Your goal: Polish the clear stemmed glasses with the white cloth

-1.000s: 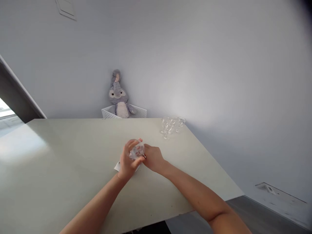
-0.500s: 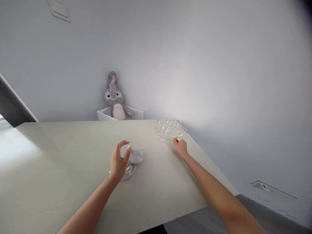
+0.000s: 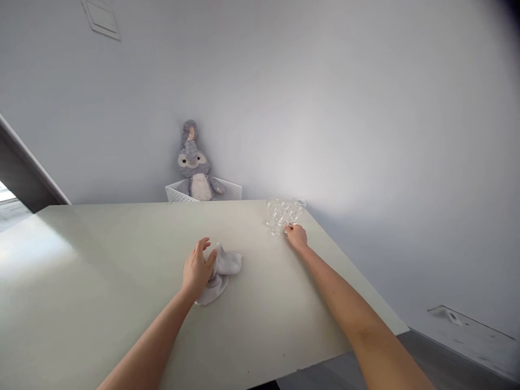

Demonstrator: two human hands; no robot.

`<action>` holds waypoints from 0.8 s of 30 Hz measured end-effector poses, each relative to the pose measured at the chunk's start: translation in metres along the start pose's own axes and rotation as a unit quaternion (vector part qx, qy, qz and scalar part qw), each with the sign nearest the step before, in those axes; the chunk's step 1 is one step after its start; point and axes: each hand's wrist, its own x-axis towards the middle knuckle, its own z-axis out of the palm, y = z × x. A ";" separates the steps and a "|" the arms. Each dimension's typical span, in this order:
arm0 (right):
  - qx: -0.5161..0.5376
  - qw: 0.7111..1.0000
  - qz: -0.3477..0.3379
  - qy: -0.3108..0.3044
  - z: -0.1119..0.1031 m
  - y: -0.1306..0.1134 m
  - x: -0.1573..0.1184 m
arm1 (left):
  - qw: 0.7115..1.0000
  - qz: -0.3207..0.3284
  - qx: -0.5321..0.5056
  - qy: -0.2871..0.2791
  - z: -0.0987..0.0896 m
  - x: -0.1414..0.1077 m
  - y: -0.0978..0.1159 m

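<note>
A crumpled pale grey cloth (image 3: 228, 264) lies on the table, partly hidden behind my left hand (image 3: 197, 269). That hand hovers at the cloth's left side, thumb and curved fingers apart, nothing gripped between them. Farther back on the right, several small clear glasses (image 3: 280, 212) stand close together. My right hand (image 3: 297, 236) reaches to the front of this cluster, its fingers pinched on a glass that they mostly cover.
The pale table (image 3: 134, 254) has its right edge just beyond the glasses. Behind its back edge, a grey plush toy (image 3: 194, 162) sits in a white perforated basket (image 3: 232, 190) against the wall.
My right hand has shifted slightly among the front glasses. My left hand's fingers have come lower and nearer the cloth, still apart. The whole view has moved a little.
</note>
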 end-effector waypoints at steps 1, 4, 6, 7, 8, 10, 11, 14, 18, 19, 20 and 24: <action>0.000 1.000 -0.002 -0.002 0.000 0.000 0.000 | 1.000 -0.010 0.004 -0.009 0.001 0.001 -0.002; 0.006 1.000 -0.012 -0.005 -0.003 0.001 -0.002 | 0.999 -0.029 0.015 -0.039 0.000 0.004 -0.004; 0.019 1.000 -0.020 -0.002 -0.008 0.004 -0.007 | 0.997 -0.035 0.024 -0.058 -0.002 0.005 -0.003; 0.027 0.999 -0.022 0.003 -0.011 0.006 -0.011 | 0.997 -0.036 0.029 -0.065 -0.004 0.006 -0.002; 0.036 0.999 -0.022 0.009 -0.014 0.009 -0.015 | 0.996 -0.038 0.034 -0.071 -0.005 0.007 -0.002; 0.051 0.998 -0.019 0.022 -0.021 0.014 -0.026 | 0.994 -0.049 0.044 -0.082 -0.008 0.008 -0.001; 0.056 0.998 -0.019 0.026 -0.024 0.016 -0.033 | 0.993 -0.056 0.048 -0.087 -0.009 0.009 -0.001; 0.095 0.994 -0.042 0.020 -0.030 0.014 -0.057 | 0.992 -0.064 0.033 -0.105 -0.009 0.007 0.001; 0.211 0.970 -0.116 -0.040 -0.039 -0.008 -0.099 | 0.984 -0.045 -0.107 -0.133 -0.009 -0.002 0.018; 0.235 0.961 -0.134 -0.055 -0.043 -0.017 -0.110 | 0.975 -0.047 -0.160 -0.143 -0.011 -0.006 0.025; 0.256 0.953 -0.150 -0.065 -0.049 -0.025 -0.121 | 0.962 -0.053 -0.217 -0.154 -0.013 -0.009 0.034; 0.310 0.930 -0.193 -0.051 -0.078 -0.057 -0.152 | 0.882 -0.071 -0.408 -0.226 -0.023 -0.017 0.075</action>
